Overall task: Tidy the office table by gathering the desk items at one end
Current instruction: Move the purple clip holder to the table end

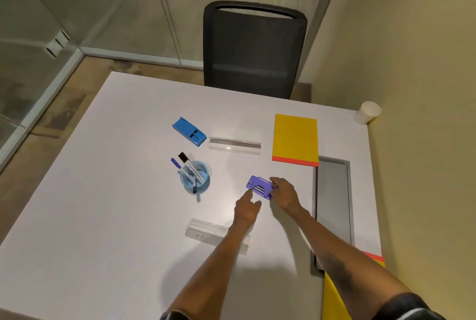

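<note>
Small purple plastic hole punch [260, 187] was located mid-table, right of centre. Right hand [284, 192] was clamped on its right end; left hand [247, 207] touched it, fingers apart. Judged rigid, light; best gripped across both ends.

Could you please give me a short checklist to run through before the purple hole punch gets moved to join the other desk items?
1. Right hand on the purple hole punch: ok, its fingers wrap the punch's right end.
2. Left hand helping: ok, a fingertip touches the punch's near left edge.
3. Punch lifted off the table: not ok, it appears to rest on the surface.
4. Path toward the yellow pad: ok, only bare tabletop lies between.
5. Blue cup with markers clear of the hands: ok, it stands apart to the left.
6. Grip firmness: cannot tell.
</note>
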